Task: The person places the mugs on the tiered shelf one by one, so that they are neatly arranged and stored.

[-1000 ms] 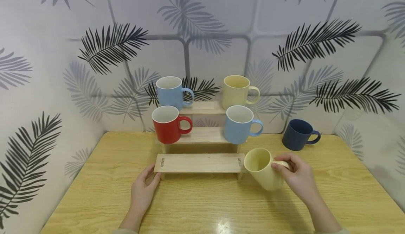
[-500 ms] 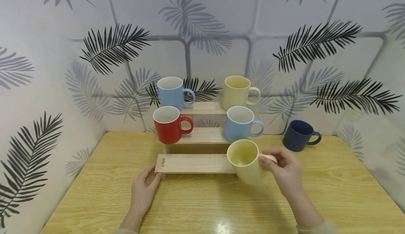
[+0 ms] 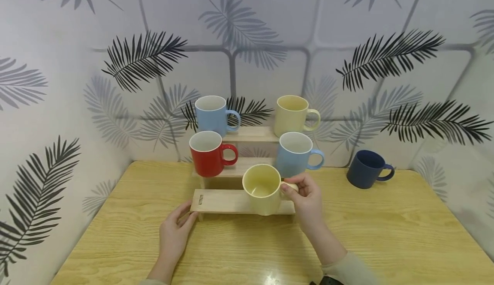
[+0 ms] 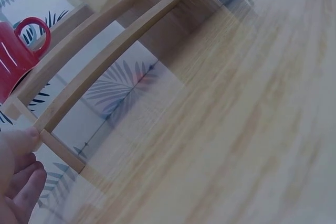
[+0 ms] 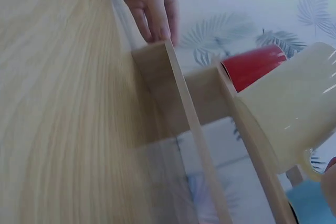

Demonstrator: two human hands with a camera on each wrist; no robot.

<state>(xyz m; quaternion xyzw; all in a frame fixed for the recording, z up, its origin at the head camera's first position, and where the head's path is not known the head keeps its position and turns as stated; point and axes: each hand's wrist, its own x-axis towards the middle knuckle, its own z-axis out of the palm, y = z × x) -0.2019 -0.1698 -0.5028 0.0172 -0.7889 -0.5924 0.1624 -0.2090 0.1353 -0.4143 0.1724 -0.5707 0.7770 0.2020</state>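
My right hand (image 3: 308,199) pinches the handle of a pale yellow mug (image 3: 264,190). The mug is held over the lowest step of a three-tier wooden rack (image 3: 227,201), its mouth tipped toward the head camera. In the right wrist view the same yellow mug (image 5: 294,108) hangs above that step's board. At the rack's lower left corner my left hand (image 3: 175,231) grips the board's end between thumb and fingers. A red mug (image 3: 206,156) and a light blue mug (image 3: 294,154) stand on the middle step.
Another light blue mug (image 3: 211,115) and a second yellow mug (image 3: 291,115) stand on the top step. A dark blue mug (image 3: 364,169) sits on the wooden table (image 3: 405,233) to the right, near the leaf-patterned wall (image 3: 266,15).
My right hand has carried the yellow mug leftward, from beside the rack's right end to over the lowest step. My left hand has stayed on the rack's left corner.
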